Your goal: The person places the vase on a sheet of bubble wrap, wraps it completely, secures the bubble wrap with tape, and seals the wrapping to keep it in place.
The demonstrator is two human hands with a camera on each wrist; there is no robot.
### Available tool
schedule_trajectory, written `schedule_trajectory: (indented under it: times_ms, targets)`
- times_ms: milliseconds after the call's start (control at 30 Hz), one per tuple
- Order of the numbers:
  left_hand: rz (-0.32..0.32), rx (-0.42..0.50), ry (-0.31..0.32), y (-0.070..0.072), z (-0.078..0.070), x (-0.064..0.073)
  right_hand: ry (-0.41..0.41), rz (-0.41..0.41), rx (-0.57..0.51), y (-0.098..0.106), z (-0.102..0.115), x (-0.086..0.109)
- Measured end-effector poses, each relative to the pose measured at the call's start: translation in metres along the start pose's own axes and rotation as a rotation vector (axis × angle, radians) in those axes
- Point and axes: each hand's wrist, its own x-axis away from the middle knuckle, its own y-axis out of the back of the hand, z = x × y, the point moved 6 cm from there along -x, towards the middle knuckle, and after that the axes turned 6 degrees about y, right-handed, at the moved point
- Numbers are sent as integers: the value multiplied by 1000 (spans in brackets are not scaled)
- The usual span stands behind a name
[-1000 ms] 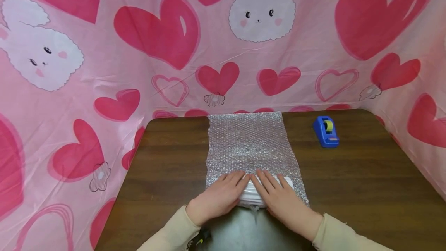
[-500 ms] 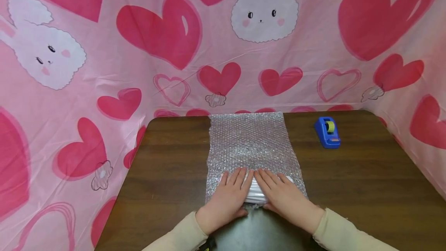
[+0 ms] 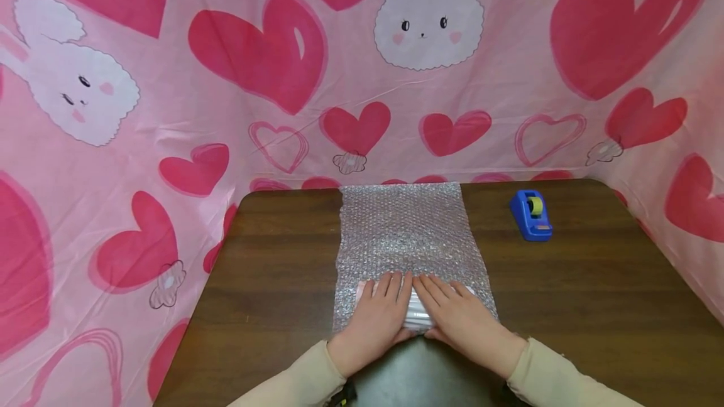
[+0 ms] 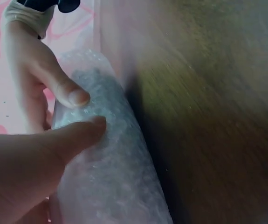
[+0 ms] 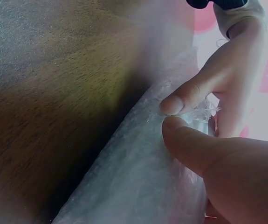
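Observation:
A sheet of bubble wrap (image 3: 407,231) runs from the table's back edge toward me. At its near end lies a white, glossy bundle (image 3: 417,315), mostly hidden under both hands. My left hand (image 3: 374,316) and right hand (image 3: 468,320) grip it side by side, fingers laid over the top and pointing away. In the left wrist view, the left thumb (image 4: 80,137) presses the near face of the bubble wrap (image 4: 115,163). The right wrist view has the right thumb (image 5: 185,140) on that same face, close to the left thumb (image 5: 178,101). What is inside stays hidden.
A blue tape dispenser (image 3: 532,217) with yellow tape stands at the back right of the brown wooden table (image 3: 283,256). Pink cloth (image 3: 283,74) printed with hearts and rabbits hangs behind and beside it. Something black and yellow (image 3: 342,396) shows by the left sleeve.
My left hand has shifted right and its fingers now point straight ahead. Both thumbs have come together on the near side, and less of the white bundle shows. The right hand stays about in place.

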Motion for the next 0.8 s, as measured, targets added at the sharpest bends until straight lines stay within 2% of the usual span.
schedule_trajectory:
  times_ms: [167,400,600,800]
  targets:
    - [7,59,-20,0,4,-4,-14,20,-45,0,-2,-1]
    - [17,131,-31,3,8,-11,-52,-28,-104,4,-8,-3]
    - [119,201,-16,1,13,-21,-88,-7,-84,7,-10,-5]
    - [243,304,-14,-4,20,-32,-79,-56,-26,10,-5,-6]
